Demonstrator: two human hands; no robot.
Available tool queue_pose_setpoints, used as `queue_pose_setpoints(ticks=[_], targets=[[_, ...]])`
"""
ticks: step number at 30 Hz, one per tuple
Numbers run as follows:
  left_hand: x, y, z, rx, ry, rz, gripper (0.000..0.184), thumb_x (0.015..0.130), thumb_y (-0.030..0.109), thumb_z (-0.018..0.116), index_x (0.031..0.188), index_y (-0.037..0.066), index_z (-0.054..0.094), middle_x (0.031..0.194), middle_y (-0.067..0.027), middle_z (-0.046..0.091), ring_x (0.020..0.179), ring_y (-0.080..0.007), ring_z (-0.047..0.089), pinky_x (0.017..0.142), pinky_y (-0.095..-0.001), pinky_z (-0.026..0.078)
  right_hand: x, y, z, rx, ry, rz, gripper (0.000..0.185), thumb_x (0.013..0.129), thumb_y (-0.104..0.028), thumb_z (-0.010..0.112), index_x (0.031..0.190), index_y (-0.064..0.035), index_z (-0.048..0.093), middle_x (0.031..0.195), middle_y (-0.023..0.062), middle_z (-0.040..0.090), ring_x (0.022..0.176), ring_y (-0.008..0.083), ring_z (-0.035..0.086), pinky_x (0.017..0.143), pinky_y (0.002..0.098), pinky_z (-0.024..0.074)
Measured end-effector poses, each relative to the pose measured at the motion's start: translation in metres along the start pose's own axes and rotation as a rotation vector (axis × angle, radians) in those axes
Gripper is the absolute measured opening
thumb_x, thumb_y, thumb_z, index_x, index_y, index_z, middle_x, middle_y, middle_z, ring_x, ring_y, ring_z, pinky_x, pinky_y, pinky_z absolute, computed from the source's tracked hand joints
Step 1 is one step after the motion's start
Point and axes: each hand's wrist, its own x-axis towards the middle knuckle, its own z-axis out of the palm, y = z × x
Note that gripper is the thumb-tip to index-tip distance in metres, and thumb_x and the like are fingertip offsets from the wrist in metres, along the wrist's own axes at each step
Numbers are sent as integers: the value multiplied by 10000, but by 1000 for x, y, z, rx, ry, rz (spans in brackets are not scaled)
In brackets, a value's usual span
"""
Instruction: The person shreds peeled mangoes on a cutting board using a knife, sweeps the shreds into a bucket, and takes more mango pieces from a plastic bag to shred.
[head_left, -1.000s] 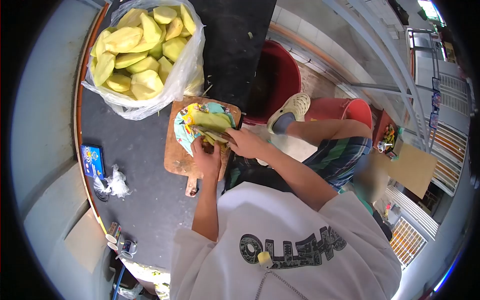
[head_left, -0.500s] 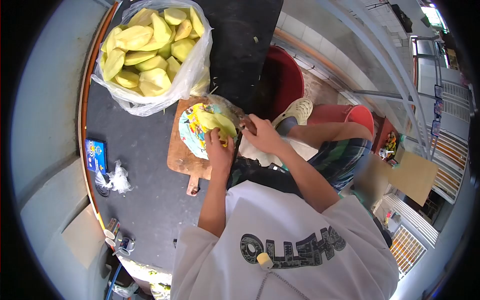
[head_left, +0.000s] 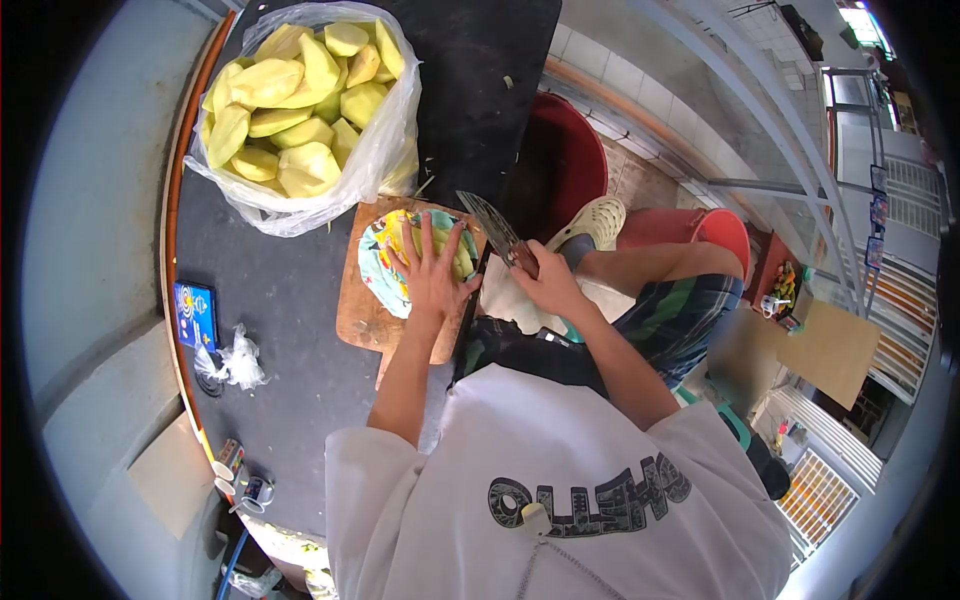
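Observation:
My left hand [head_left: 431, 275] lies palm down with its fingers spread, over pale green fruit pieces [head_left: 462, 255] on a colorful patterned cloth [head_left: 378, 262]. The cloth rests on a wooden cutting board [head_left: 362, 318] with its handle toward me. To the right, my right hand [head_left: 550, 285] is closed round the brown handle of a knife [head_left: 490, 222]. The knife's broad blade points up and left, beside the board's right edge and apart from the fruit. My left palm and fingers hide part of the fruit.
A plastic bag [head_left: 400, 125] full of peeled fruit stands on the black table [head_left: 300, 300]. A blue box [head_left: 196, 315], crumpled plastic [head_left: 242, 358] and cups [head_left: 258, 492] lie along the left side. Red tubs [head_left: 570, 145] and my shoe [head_left: 600, 222] are at right.
My right hand has drawn the knife away from the fruit to the right. My left hand has gone from bent fingers at the fruit's near side to spread fingers over it.

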Motion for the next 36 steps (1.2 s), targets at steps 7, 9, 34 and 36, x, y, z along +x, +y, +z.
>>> queue_pose_setpoints(ticks=[7,9,34,36], targets=[[4,-20,35,-214,256,54,817,633,485,857,1342,180,591,1548,-205,314,1444,-493,195,1139,-677,174,-4,-1,-2,21,23,-5,292,875,-197,662,1064,-4,550,783,221,605,741,418,616,648,453,457],[8,-18,37,-388,447,-70,778,638,447,865,1290,113,603,1522,-223,336,1423,-508,223,1136,-661,213,-5,-2,-5,11,4,17,292,877,-202,659,1063,-4,550,786,221,610,743,421,617,648,456,457],[5,-36,6,-158,191,128,771,651,601,806,1267,158,671,1383,-117,543,1403,-434,346,1138,-625,217,-10,3,1,3,7,-29,313,866,-200,662,1042,31,546,834,257,636,810,439,644,690,457,486],[6,-40,14,-178,212,137,753,671,614,790,1258,156,676,1384,-115,545,1402,-420,356,1134,-636,210,-10,3,3,11,21,-44,314,867,-199,661,1045,34,546,839,259,639,815,440,645,694,454,488]])
